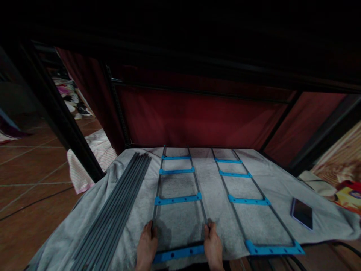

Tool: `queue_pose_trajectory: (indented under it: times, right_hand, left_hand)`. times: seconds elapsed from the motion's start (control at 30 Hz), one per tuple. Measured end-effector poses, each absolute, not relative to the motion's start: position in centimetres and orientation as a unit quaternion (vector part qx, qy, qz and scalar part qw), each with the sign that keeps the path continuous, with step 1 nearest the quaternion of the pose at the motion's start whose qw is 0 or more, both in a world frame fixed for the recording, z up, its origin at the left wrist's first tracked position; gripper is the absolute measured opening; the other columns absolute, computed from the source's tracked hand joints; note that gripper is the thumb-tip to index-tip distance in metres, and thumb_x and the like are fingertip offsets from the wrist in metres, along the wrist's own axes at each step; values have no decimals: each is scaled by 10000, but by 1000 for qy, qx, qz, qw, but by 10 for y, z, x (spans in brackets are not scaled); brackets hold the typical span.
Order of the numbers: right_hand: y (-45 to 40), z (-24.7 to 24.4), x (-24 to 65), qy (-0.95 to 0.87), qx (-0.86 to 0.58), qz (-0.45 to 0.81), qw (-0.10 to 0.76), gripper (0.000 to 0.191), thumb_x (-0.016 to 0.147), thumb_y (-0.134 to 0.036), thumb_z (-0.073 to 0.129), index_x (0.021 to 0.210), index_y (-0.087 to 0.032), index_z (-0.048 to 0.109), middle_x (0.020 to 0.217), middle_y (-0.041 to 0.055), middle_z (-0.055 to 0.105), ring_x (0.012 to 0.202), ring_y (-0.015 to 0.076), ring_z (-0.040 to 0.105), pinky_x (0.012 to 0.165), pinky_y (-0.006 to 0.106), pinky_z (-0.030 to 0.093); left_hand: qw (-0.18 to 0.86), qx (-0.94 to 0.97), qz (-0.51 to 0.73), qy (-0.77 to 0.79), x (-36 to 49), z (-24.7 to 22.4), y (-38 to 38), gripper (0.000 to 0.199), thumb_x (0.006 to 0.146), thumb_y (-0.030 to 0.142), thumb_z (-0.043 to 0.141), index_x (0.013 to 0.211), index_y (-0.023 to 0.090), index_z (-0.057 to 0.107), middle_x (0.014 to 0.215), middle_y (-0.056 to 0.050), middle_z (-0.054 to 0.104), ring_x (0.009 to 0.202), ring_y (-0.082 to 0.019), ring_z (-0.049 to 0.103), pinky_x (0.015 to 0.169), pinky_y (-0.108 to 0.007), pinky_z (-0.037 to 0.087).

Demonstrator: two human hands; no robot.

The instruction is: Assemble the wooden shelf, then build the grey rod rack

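Work looks partly done, judging by how things lie on the grey cloth (216,195). Two ladder-like frames rest flat side by side, each with two grey side rods crossed by four blue bars. The left frame (178,199) is the one I have hold of: my left hand (146,245) is closed around its left side rod, and my right hand (213,244) is closed around its right one, both near the end closest to me. The nearest bar (179,254) lies between my hands, its ends partly covered by them, so I cannot tell whether the rods are fully seated there. The three bars farther up appear joined to both rods.

The right frame (249,200) lies untouched just beside it, with all four bars in place; it seems as complete as the one I hold. What looks left over is the bundle of loose grey rods (115,203) to the left, with no blue bars on them. A phone (302,213) lies near the cloth's right edge.
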State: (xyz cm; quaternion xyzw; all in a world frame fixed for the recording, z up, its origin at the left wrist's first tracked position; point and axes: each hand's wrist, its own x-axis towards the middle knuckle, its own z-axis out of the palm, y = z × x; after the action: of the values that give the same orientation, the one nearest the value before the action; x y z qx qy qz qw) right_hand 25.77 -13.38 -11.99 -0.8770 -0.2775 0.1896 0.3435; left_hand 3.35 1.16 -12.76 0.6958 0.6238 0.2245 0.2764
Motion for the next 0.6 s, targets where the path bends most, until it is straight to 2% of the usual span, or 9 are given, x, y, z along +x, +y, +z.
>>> queue_pose_trajectory:
  times: [0.13, 0.37, 0.6]
  right_hand:
    - [-131, -120, 259, -285, -868, 182, 365, 434, 952, -491, 230, 1120, -208, 512, 1071, 125, 720, 900, 283, 709, 732, 353, 495]
    - [-118, -122, 266, -294, -870, 161, 362, 397, 951, -480, 236, 1052, -218, 516, 915, 120, 734, 823, 294, 714, 677, 366, 481]
    - [-125, -130, 265, -351, -874, 95, 321, 389, 969, -430, 249, 1077, -218, 556, 1025, 120, 721, 844, 266, 712, 663, 343, 486]
  left_hand:
    - [228, 718, 226, 618, 35, -132, 17, 450, 865, 251, 354, 1182, 50, 602, 1267, -207, 635, 1227, -275, 581, 1094, -404, 412]
    - [178, 741, 208, 614, 45, -126, 26, 439, 884, 149, 326, 1195, 6, 601, 1203, -227, 653, 1163, -271, 618, 1062, -385, 439]
    - [156, 744, 228, 608, 40, -132, 19, 432, 902, 181, 326, 1220, 24, 572, 1171, -207, 636, 1124, -261, 619, 1035, -367, 453]
